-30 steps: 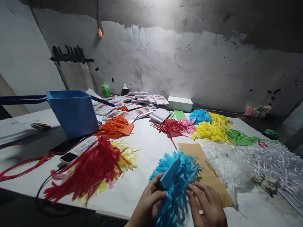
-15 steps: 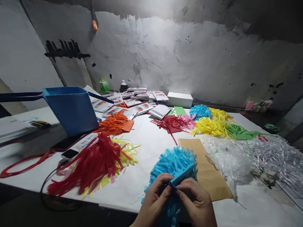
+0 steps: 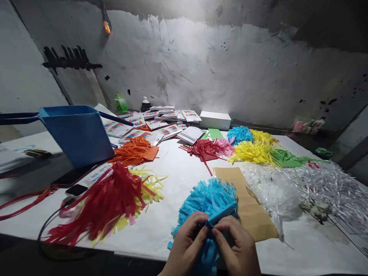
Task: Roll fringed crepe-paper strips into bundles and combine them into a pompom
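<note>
Left hand [image 3: 188,245] and right hand [image 3: 234,245] both pinched shut on the folded band of the blue fringed paper [image 3: 211,201], thumbs meeting at the fold near the bench's front edge; the fringe fans up and away from the knuckles. Risks, as judgement: thin tissue strips likely tear if the pinch twists or pulls too hard; the roll could spring loose if either thumb slips; loose fringe hanging off the near edge could snag or crumple against the wrists. Just right of the hands a brown paper sheet [image 3: 247,199] lies flat, partly under the fringe, so it may drag along. Clear plastic wrap [image 3: 273,191] and silver shredded strips [image 3: 330,188] beside it, easy to tangle. Left: red fringe pile [image 3: 106,203] over yellow strips, a dark cable, a phone [image 3: 75,189]. Farther out: orange fringe [image 3: 135,150], blue box [image 3: 77,134], printed packets [image 3: 161,122], white box [image 3: 215,119], more yellow, green and pink piles. Bench [image 3: 178,168] is white, cluttered, lit from above. Room dim, wall [image 3: 201,69] grey, scuffed and stained.
</note>
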`<move>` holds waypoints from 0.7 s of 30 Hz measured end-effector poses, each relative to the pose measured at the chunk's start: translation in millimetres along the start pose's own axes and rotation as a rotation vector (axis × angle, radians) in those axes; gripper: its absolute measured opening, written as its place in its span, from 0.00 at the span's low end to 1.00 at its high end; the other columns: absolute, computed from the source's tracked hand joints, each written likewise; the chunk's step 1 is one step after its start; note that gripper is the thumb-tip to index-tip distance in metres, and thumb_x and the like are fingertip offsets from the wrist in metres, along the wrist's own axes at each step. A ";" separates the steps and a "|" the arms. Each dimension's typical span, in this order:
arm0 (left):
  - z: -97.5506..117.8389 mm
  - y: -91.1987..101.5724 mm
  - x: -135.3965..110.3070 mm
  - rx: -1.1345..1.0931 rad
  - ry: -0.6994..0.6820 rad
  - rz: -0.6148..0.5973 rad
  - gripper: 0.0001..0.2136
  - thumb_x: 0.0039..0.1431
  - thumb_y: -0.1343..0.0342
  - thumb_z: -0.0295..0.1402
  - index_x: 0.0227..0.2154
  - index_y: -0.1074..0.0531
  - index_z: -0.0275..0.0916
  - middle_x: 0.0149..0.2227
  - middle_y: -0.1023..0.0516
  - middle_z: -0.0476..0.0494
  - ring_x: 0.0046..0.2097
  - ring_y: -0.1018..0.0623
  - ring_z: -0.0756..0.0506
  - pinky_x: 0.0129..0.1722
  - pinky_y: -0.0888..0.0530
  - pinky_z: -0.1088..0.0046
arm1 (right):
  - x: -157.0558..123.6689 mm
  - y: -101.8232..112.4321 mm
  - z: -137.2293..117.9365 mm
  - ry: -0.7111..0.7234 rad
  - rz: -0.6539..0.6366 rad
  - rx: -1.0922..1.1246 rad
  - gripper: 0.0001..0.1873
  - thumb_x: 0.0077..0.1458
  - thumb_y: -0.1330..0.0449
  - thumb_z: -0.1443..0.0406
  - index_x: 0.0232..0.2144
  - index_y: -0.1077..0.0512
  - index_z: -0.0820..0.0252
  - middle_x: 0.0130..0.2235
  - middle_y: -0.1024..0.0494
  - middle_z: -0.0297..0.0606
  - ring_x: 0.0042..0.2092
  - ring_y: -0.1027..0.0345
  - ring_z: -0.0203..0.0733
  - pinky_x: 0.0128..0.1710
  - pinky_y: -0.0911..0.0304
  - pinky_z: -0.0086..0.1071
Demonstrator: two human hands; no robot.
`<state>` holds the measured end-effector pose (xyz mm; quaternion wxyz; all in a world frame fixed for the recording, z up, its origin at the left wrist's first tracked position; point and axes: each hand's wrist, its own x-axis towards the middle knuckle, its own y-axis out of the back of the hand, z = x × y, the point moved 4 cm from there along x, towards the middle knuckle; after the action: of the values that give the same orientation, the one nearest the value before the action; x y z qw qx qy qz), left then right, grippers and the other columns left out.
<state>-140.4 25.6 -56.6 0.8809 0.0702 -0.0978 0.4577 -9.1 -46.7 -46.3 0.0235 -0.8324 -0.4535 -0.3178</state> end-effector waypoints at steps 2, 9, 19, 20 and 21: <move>3.9 0.2 0.8 0.015 -0.016 -0.006 0.13 0.66 0.46 0.43 0.36 0.24 0.39 0.40 0.24 0.41 0.44 0.24 0.41 0.47 0.29 0.68 | 6.6 5.8 2.5 -0.079 -0.064 0.080 0.10 0.59 0.37 0.61 0.26 0.27 0.56 0.28 0.25 0.31 0.32 0.29 0.37 0.34 0.34 0.26; 10.4 0.2 2.4 0.037 -0.055 -0.037 0.12 0.67 0.47 0.41 0.37 0.23 0.40 0.39 0.24 0.42 0.43 0.23 0.42 0.45 0.28 0.69 | 9.0 13.5 1.6 -0.048 -0.089 -0.006 0.03 0.62 0.39 0.64 0.35 0.25 0.55 0.31 0.21 0.32 0.34 0.25 0.37 0.35 0.31 0.25; 4.2 2.6 0.4 0.047 -0.099 0.066 0.08 0.66 0.44 0.38 0.38 0.23 0.42 0.42 0.22 0.42 0.46 0.22 0.42 0.48 0.26 0.69 | -12.6 -5.7 -12.6 0.396 0.151 -0.492 0.10 0.61 0.42 0.70 0.44 0.28 0.58 0.42 0.24 0.44 0.43 0.30 0.47 0.47 0.34 0.46; 5.1 2.8 -0.1 0.060 -0.117 0.060 0.08 0.66 0.44 0.37 0.39 0.22 0.42 0.43 0.22 0.41 0.46 0.22 0.42 0.48 0.26 0.69 | -11.9 -5.3 -12.5 0.396 0.156 -0.481 0.10 0.61 0.42 0.71 0.44 0.27 0.57 0.41 0.24 0.42 0.43 0.30 0.46 0.48 0.34 0.46; 6.7 3.0 -0.6 0.074 -0.141 0.051 0.07 0.66 0.44 0.37 0.39 0.22 0.42 0.43 0.21 0.41 0.47 0.22 0.41 0.49 0.26 0.68 | -11.0 -4.5 -12.1 0.385 0.163 -0.458 0.10 0.61 0.43 0.73 0.43 0.27 0.56 0.39 0.23 0.40 0.42 0.29 0.45 0.49 0.35 0.45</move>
<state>-143.9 25.4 -50.1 0.8566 0.1323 -0.1444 0.4774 -23.0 -56.1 -43.9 -0.0538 -0.7740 -0.2891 -0.5607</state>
